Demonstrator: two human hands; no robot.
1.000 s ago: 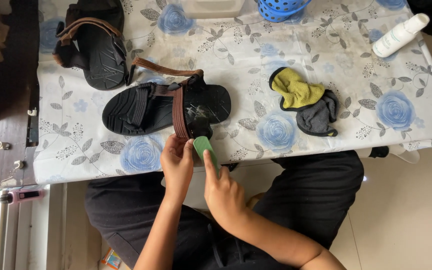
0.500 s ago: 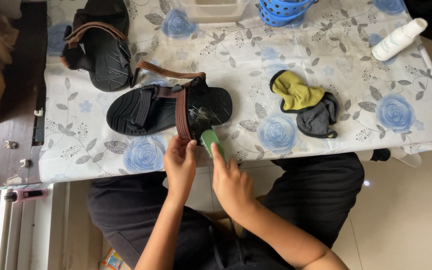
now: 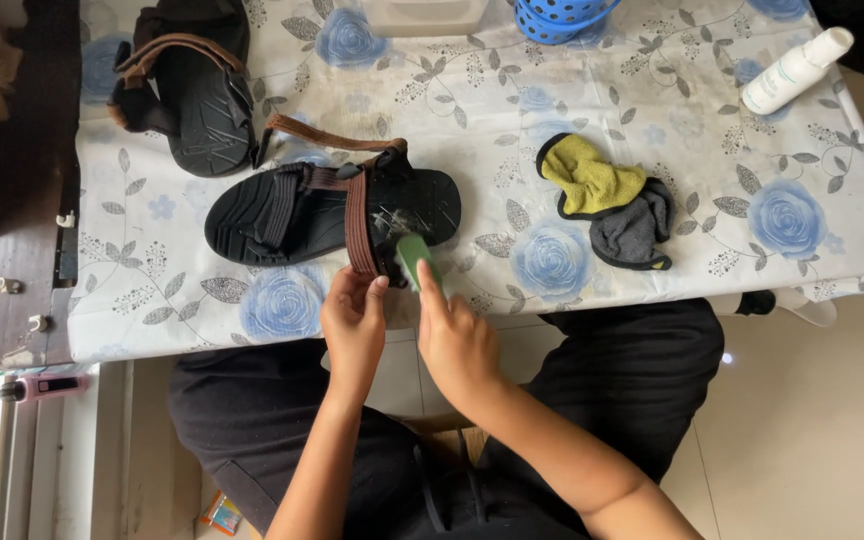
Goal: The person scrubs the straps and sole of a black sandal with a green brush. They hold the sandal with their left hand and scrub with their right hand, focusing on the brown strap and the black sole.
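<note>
a black sandal with brown straps lies flat on the flowered tablecloth, near the table's front edge, sole down with its footbed up. the footbed looks dark and ribbed at the toe end, and pale streaks or scuffs show on the heel part near the hands. one brown strap crosses the middle of the sandal and a longer one loops loose behind the heel toward the back of the table. its long axis runs left to right across the view, roughly level with the table edge, the toe end pointing left and the heel end pointing right. the left hand pinches the brown strap at the near edge of the sandal, fingers closed on it. the right hand is closed around a small green brush, its forefinger laid along the top, pressing it against the heel part of the footbed. a second sandal lies farther back to the left, well apart. a yellow and grey cloth sits bunched to the right, a white bottle lies at the far right corner, and a blue basket stands at the back edge.
</note>
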